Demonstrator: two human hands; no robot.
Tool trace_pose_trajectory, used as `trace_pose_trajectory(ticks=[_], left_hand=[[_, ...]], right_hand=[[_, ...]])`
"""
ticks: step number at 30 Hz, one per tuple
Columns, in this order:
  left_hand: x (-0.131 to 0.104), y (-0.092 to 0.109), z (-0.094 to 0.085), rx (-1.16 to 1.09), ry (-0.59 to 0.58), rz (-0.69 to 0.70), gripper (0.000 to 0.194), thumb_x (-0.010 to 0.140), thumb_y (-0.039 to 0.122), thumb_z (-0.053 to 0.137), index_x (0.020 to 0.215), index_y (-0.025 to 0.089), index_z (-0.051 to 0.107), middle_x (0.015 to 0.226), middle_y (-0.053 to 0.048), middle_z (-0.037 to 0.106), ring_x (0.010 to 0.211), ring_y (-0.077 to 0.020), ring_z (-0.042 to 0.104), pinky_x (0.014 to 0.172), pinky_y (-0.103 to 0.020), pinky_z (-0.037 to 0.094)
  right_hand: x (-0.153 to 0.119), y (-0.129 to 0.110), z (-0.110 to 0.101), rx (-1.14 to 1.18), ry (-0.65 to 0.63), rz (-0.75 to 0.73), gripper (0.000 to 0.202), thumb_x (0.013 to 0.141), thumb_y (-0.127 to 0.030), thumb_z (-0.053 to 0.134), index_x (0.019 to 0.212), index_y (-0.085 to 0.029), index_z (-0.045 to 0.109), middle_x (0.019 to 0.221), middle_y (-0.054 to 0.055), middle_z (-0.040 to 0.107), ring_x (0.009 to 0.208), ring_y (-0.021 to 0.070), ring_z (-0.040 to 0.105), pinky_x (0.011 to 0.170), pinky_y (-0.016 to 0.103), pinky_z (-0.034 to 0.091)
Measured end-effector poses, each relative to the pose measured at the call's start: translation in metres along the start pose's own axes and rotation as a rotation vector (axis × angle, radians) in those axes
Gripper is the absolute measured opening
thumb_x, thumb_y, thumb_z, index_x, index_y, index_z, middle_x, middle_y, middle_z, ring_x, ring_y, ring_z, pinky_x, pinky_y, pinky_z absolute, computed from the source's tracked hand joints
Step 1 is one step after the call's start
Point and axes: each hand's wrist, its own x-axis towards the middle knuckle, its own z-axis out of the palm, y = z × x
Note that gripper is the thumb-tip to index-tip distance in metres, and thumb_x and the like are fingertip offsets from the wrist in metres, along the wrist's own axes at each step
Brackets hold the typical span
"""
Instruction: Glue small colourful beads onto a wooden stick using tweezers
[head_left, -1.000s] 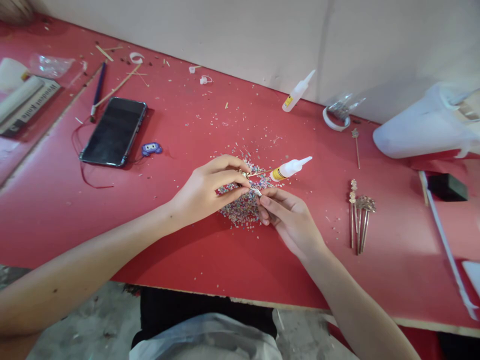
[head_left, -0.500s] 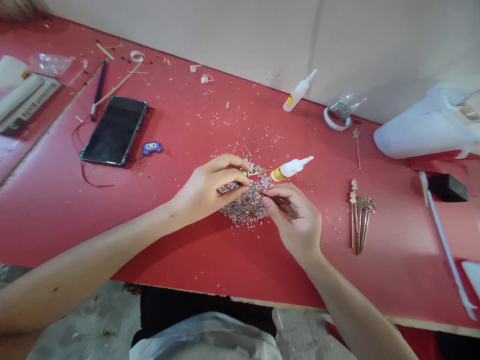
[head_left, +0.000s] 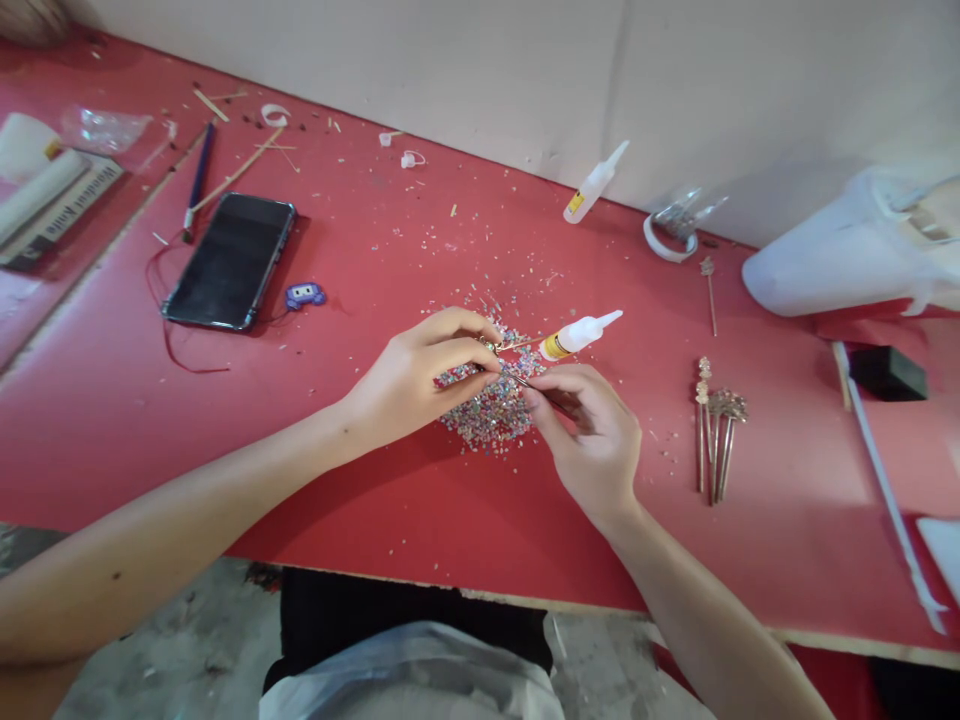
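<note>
1. Ornament (head_left: 489, 347), gold-coloured with small bright bits on it, sits in my left grip (head_left: 420, 375), over the heap of coloured chips (head_left: 487, 415); my fingers cover much of it, so I cannot tell its full shape.
2. My left grip pinches it between thumb and fingertips, back of the hand turned up. A thin rod (head_left: 525, 344) juts rightward from beside those fingertips, its far end close to the nearer glue bottle (head_left: 574, 337) — whether the two touch, I cannot tell.
3. My right grip (head_left: 592, 430) is closed on a thin tool (head_left: 519, 381), pinched between thumb and forefinger. Its tip points left, right by my left thumb; I cannot tell if it meets the ornament.
4. Chips lie thick on the red surface (head_left: 360, 510) below my fingers and thin out toward the wall (head_left: 450, 90).
5. Just by that wall is another glue bottle (head_left: 595, 185), with a white ring (head_left: 660, 243) to its right.
6. Over on my right lie a few decorated sticks (head_left: 720, 440), side by side, and beyond them a black block (head_left: 889, 373).
7. On my left rests a phone (head_left: 229, 262) — a purple charm (head_left: 304, 295) just beside it, a brush (head_left: 197, 180) near its far end.
</note>
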Motion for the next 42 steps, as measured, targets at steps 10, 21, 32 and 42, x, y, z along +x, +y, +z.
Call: trace_pose_trajectory(ticks=[10, 21, 32, 42], left_hand=[[-0.001, 0.0, 0.0, -0.012, -0.002, -0.002, 0.007, 0.087, 0.013, 0.062, 0.087, 0.017, 0.068, 0.106, -0.01, 0.067, 0.099, -0.0173, 0.065, 0.084, -0.03, 0.054], [0.007, -0.003, -0.014, -0.158, 0.096, -0.225, 0.021, 0.091, 0.031, 0.062, 0.108, 0.019, 0.064, 0.11, -0.008, 0.069, 0.099, -0.0161, 0.067, 0.084, -0.027, 0.058], [0.009, -0.016, -0.018, -0.531, 0.116, -0.331, 0.034, 0.093, 0.038, 0.059, 0.122, 0.021, 0.059, 0.11, -0.01, 0.072, 0.092, -0.0189, 0.071, 0.072, -0.029, 0.063], [0.004, 0.004, -0.006, -0.754, -0.128, -0.376, 0.031, 0.088, 0.027, 0.066, 0.118, 0.018, 0.067, 0.106, -0.01, 0.074, 0.088, -0.0177, 0.073, 0.072, -0.025, 0.063]], right_hand=[[-0.001, -0.001, -0.001, 0.011, -0.01, 0.042, 0.008, 0.086, -0.018, 0.065, 0.092, -0.023, 0.067, 0.092, 0.002, 0.064, 0.08, 0.0123, 0.063, 0.071, 0.026, 0.056], [0.005, 0.0, -0.008, 0.183, 0.048, 0.174, 0.005, 0.084, -0.024, 0.069, 0.089, -0.023, 0.068, 0.086, -0.001, 0.064, 0.06, 0.0083, 0.058, 0.057, 0.023, 0.054], [0.009, -0.003, -0.027, 0.361, 0.229, 0.137, 0.007, 0.083, -0.027, 0.071, 0.087, -0.023, 0.067, 0.083, 0.001, 0.06, 0.056, 0.0089, 0.053, 0.047, 0.025, 0.044], [0.002, -0.004, -0.021, 0.32, 0.015, 0.287, 0.008, 0.081, -0.028, 0.073, 0.085, -0.022, 0.069, 0.077, 0.0, 0.064, 0.054, 0.0076, 0.049, 0.044, 0.021, 0.04]])
